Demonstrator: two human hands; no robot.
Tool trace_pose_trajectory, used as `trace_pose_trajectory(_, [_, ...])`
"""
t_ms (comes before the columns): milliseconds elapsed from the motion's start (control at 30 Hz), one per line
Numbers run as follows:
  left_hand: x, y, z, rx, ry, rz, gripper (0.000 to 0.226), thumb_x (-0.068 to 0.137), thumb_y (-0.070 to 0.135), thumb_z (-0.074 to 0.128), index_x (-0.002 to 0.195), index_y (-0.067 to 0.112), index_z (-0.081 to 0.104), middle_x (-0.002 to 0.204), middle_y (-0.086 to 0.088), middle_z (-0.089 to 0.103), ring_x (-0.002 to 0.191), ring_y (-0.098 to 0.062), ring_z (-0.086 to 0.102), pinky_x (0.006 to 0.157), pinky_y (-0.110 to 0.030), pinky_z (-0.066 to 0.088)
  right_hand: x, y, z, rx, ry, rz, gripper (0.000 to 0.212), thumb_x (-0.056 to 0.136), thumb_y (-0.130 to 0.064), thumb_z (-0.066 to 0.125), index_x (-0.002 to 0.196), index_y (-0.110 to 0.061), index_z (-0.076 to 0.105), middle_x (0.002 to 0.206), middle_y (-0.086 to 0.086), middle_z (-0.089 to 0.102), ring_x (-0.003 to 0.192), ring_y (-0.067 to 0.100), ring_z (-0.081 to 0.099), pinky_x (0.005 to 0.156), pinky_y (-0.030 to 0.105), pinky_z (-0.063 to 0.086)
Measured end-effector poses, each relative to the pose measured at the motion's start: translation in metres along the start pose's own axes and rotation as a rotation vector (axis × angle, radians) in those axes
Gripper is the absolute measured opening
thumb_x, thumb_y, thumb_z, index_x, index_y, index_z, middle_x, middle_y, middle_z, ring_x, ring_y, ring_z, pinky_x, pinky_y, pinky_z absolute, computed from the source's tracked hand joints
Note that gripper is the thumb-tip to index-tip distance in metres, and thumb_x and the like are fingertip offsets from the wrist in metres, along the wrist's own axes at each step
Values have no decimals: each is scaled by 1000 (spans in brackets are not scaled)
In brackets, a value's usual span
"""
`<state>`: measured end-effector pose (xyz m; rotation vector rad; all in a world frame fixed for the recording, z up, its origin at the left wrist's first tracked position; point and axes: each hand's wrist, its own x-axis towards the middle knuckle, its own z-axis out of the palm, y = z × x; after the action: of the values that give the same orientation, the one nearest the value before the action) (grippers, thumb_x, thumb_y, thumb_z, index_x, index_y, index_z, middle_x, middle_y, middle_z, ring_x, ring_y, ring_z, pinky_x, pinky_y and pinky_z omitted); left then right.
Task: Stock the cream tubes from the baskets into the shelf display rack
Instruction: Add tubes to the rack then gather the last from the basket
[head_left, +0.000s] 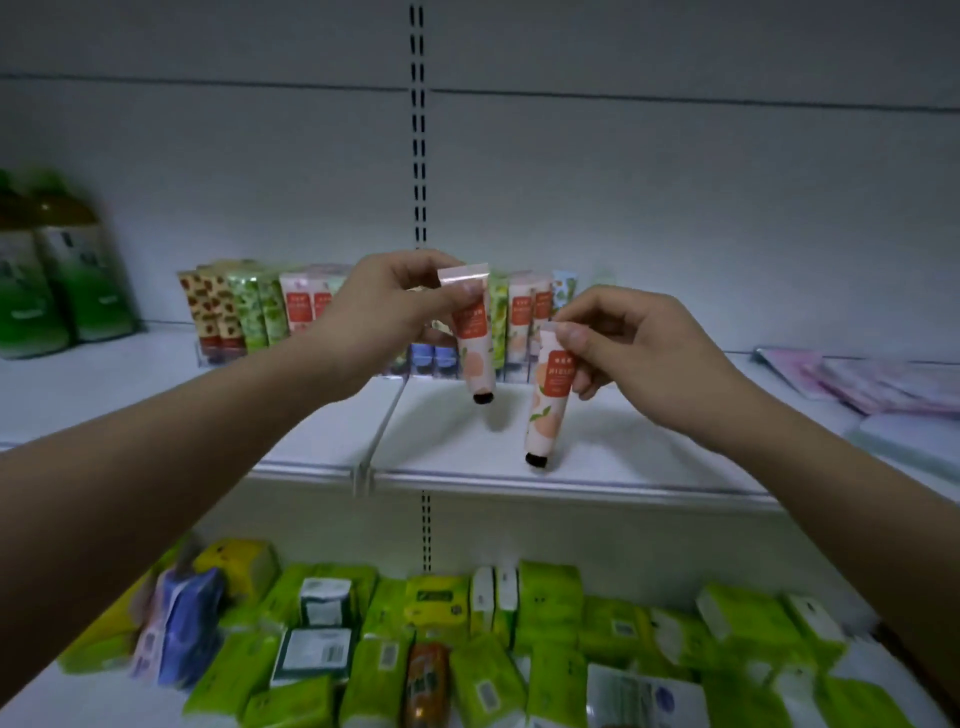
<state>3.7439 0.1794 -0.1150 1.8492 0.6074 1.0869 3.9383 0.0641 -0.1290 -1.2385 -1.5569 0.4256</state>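
Observation:
My left hand (384, 312) pinches a peach-patterned cream tube (471, 343) by its flat crimped end, black cap hanging down. In my right hand (634, 348) a second peach cream tube (548, 405) is pinched the same way, hanging lower and slightly tilted. Both tubes hang above the white shelf (623, 457), just in front of the clear display rack (208, 353). That rack stands at the back of the shelf and holds a row of several upright tubes (249, 306) with different prints. My hands hide part of the rack.
Green bottles (57, 280) stand at the shelf's left end. Pink flat packets (878, 379) lie at the right. A divider (374, 441) splits the shelf. Below, the lower shelf holds several green tissue packs (550, 603) and a blue pack (182, 623).

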Motion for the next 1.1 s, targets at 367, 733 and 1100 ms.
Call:
trace_pose_trajectory(367, [78, 5, 37, 287, 98, 48, 15, 83, 18, 74, 94, 6, 74, 87, -9, 74, 80, -23, 72, 66, -24, 60, 77, 27, -44, -267, 219, 12, 18, 95, -8, 55, 81, -15, 63, 79, 7, 64, 59, 23, 63, 65, 43, 60])
trace_pose_trajectory(733, [112, -22, 52, 673, 155, 165, 11, 84, 18, 73, 94, 13, 77, 83, 4, 71, 74, -6, 64, 71, -21, 53, 91, 50, -57, -337, 251, -4, 18, 95, -11, 56, 81, -18, 64, 79, 1, 65, 59, 19, 65, 66, 40, 60])
trace_pose_trajectory(1100, [106, -45, 63, 936, 91, 292, 22, 93, 18, 60, 115, 17, 65, 113, -3, 61, 96, -20, 58, 83, -36, 55, 87, 62, -51, -362, 225, 22, 20, 96, -11, 55, 80, -21, 63, 78, -3, 63, 60, 17, 65, 64, 38, 60])
